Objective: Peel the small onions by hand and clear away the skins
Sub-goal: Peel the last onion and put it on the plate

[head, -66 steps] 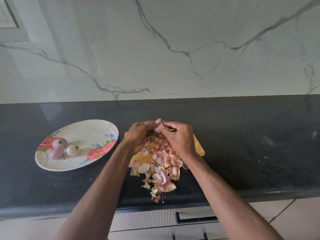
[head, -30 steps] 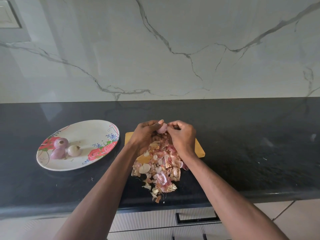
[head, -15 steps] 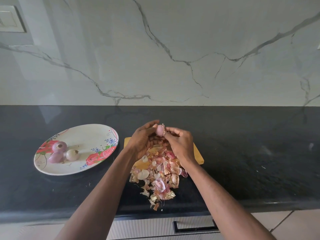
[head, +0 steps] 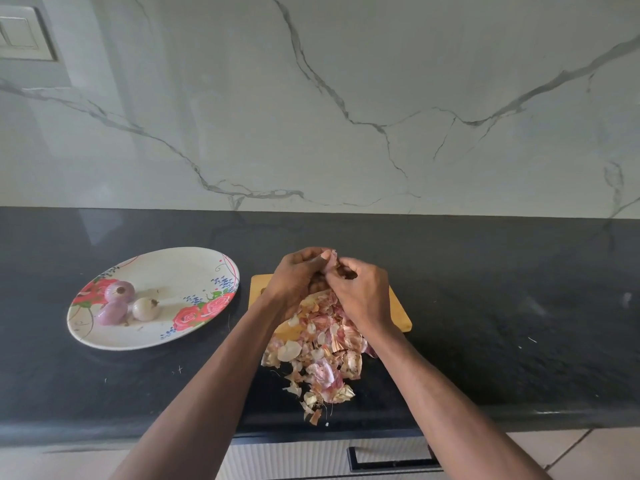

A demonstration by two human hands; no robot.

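Hands meet above wooden board: left hand cups small onion, right hand pinches its skin. Skins heaped below on board and counter. Three onions on plate, left.

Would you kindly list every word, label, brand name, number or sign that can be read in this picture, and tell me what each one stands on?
No readable text appears anywhere in this view.
The plate bears only painted roses and blue dotted sprigs, no lettering.
The wall switch shows no marking.
The cutting board, the drawer handle and the countertop carry no label.
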